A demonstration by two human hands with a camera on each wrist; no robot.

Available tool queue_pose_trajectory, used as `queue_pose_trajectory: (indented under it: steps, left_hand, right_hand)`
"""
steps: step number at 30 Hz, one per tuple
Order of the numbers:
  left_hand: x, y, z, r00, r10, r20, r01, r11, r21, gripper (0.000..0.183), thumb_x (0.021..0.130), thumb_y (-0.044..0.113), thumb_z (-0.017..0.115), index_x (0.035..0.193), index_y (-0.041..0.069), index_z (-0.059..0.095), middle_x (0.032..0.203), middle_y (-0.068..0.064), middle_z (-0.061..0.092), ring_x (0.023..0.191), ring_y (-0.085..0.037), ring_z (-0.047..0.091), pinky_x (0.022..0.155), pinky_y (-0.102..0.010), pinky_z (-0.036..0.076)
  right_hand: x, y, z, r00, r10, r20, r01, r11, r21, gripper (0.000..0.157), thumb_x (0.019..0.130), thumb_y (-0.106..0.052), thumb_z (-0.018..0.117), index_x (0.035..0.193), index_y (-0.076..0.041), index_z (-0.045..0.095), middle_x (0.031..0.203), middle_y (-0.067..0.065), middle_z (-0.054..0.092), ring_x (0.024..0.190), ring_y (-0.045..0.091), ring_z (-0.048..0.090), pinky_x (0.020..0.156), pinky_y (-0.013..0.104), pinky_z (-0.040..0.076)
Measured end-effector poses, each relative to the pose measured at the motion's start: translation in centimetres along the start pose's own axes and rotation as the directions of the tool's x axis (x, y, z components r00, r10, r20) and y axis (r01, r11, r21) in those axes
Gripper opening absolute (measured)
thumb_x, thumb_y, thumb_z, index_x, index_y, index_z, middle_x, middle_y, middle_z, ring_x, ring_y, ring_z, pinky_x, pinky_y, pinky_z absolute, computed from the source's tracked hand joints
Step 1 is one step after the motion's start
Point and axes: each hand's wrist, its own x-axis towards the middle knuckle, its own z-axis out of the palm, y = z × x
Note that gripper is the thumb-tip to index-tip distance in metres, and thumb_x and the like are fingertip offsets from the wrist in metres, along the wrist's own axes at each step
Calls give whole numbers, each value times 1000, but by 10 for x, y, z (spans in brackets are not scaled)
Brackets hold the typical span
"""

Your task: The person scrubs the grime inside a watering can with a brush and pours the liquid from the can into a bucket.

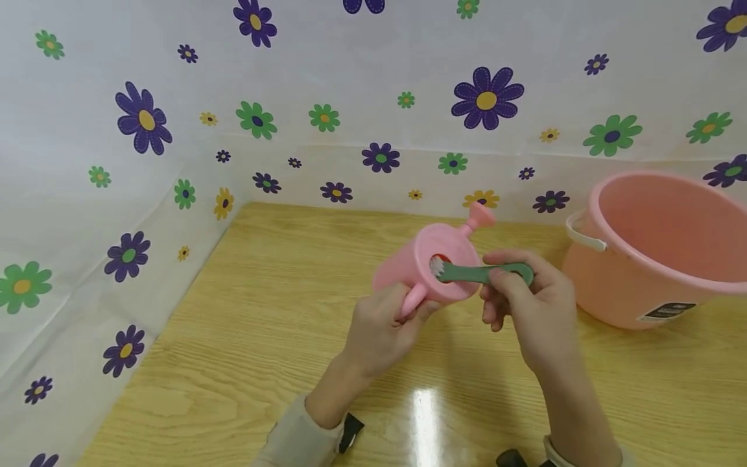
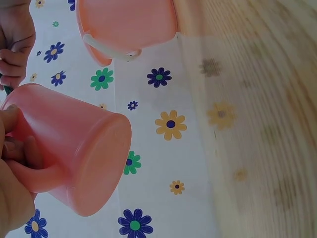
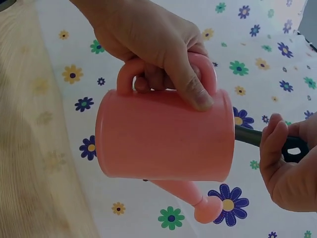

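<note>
A small pink watering can is held tilted above the table, its open top turned toward the head camera. My left hand grips it by the loop handle, thumb lying along the can's side in the right wrist view. My right hand pinches the green handle of a brush. The brush's white bristles sit at the round opening in the can's top. In the right wrist view the bristle end is hidden by the can. The sprinkler head points away to the right.
A large pink bucket with a white handle stands on the wooden table, to the right of my right hand. A white flower-print sheet covers the walls behind and at the left.
</note>
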Motion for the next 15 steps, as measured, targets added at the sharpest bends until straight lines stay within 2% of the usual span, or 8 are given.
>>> queue_pose_trajectory:
  steps: [3, 8, 13, 15]
  left_hand:
    - [-1, -1, 1, 1000, 4, -4, -4, 1000, -10, 43, 100, 35, 57, 68, 11, 41, 60, 2, 37, 54, -7, 33, 49, -15, 27]
    - [-2, -2, 3, 999, 11, 33, -10, 1000, -19, 44, 100, 37, 56, 67, 12, 41, 59, 3, 39, 53, -5, 33, 49, -14, 27]
    - [0, -4, 3, 1000, -9, 21, 10, 998, -57, 44, 99, 36, 57, 67, 12, 40, 60, 2, 37, 54, -6, 33, 49, -15, 27]
    - [0, -3, 3, 1000, -5, 17, 6, 999, -45, 44, 99, 37, 57, 68, 12, 39, 60, 2, 37, 53, -6, 33, 48, -15, 27]
  right_hand:
    - [0, -1, 1, 1000, 14, -9, -13, 999, 42, 14, 99, 0, 51, 99, 4, 65, 63, 9, 60, 43, 17, 53, 41, 23, 45]
    - [1, 1, 8, 999, -24, 41, 26, 998, -64, 18, 101, -7, 53, 101, 5, 65, 61, 10, 60, 43, 18, 51, 40, 24, 43]
    - [3, -1, 2, 996, -80, -32, 80, 997, -6, 21, 102, -10, 53, 100, 5, 67, 59, 11, 57, 40, 16, 47, 36, 23, 37]
    - [4, 2, 4, 996, -85, 12, 85, 996, -13, 21, 102, -10, 53, 102, 5, 67, 60, 9, 56, 41, 16, 47, 37, 23, 38]
